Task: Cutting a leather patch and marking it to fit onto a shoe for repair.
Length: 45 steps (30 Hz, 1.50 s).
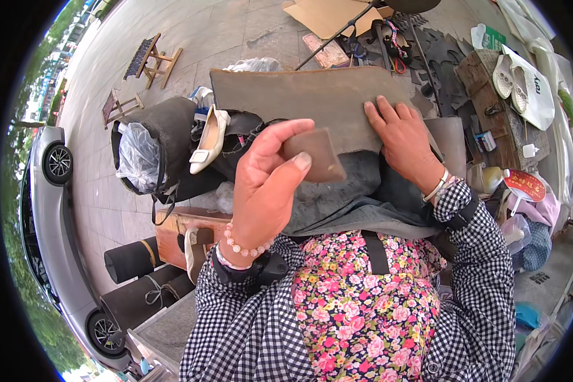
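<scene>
My left hand [264,172] pinches a small, roughly square piece of brown sheet material [321,156] between thumb and fingers, raised in front of me. Behind it lies a large brown sheet [286,95], possibly rubber or leather, spread over my lap. My right hand [401,137] rests on the right part of that sheet, its fingers stretched out and pressed flat. A dark grey cloth [331,207] covers my knees under the sheet. To the left of my left hand, a cream pointed shoe [210,140] with a square buckle leans on a dark bag.
A black bag [172,127] and rolled dark sheets [130,260] lie left, near a wooden box [178,235]. Folding stools [149,60] and a parked car [63,235] are farther off. At right, a wooden chest [490,83] carries pale shoes [510,83]; dark scraps [433,54] lie beyond.
</scene>
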Available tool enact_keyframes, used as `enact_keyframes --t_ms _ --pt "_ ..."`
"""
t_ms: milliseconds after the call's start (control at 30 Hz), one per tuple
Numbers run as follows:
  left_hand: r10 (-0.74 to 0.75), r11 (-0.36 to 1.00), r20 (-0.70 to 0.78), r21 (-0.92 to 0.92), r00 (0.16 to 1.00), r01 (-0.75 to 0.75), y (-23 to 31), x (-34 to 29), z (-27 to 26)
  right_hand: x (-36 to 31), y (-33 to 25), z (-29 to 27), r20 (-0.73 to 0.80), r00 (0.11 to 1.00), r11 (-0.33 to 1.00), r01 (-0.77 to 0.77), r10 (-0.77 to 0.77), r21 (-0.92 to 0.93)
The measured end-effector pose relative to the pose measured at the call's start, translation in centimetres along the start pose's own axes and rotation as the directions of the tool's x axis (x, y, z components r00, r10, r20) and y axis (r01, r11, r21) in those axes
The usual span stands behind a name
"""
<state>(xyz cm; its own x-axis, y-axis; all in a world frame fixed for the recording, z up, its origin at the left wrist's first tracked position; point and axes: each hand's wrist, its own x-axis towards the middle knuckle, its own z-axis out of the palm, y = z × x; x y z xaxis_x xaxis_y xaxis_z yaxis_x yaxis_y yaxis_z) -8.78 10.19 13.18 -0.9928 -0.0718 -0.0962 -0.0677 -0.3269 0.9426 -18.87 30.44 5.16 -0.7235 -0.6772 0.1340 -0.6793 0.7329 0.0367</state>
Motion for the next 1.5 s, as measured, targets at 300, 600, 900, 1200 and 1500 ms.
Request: enact_keyframes --t_ms 300,600,900,1200,1500 --pt "-0.053 0.834 -0.038 0.548 0.998 0.065 -6.5 6.2 -2.8 -0.2 0.6 -0.9 0.036 0.999 0.988 0.009 -0.014 0.151" --pt "-0.131 0.890 0.034 0.444 0.991 0.102 -8.0 6.5 -3.9 2.9 -1.8 -0.4 -0.183 0.948 0.746 0.318 -0.261 0.585" --pt "-0.339 0.939 0.002 -0.056 0.941 0.339 -7.5 6.0 -5.9 3.9 -2.4 0.1 -0.210 0.962 0.759 0.266 -0.172 0.594" --pt "-0.170 0.984 0.028 -0.044 0.985 0.171 -8.5 4.9 -5.6 4.0 -1.7 0.0 -0.013 0.997 0.781 0.067 -0.075 0.621" --pt "-0.130 0.990 -0.011 -0.062 0.991 0.130 -9.0 4.6 -5.6 5.5 -0.4 -0.8 0.038 0.929 0.755 0.275 -0.368 0.595"
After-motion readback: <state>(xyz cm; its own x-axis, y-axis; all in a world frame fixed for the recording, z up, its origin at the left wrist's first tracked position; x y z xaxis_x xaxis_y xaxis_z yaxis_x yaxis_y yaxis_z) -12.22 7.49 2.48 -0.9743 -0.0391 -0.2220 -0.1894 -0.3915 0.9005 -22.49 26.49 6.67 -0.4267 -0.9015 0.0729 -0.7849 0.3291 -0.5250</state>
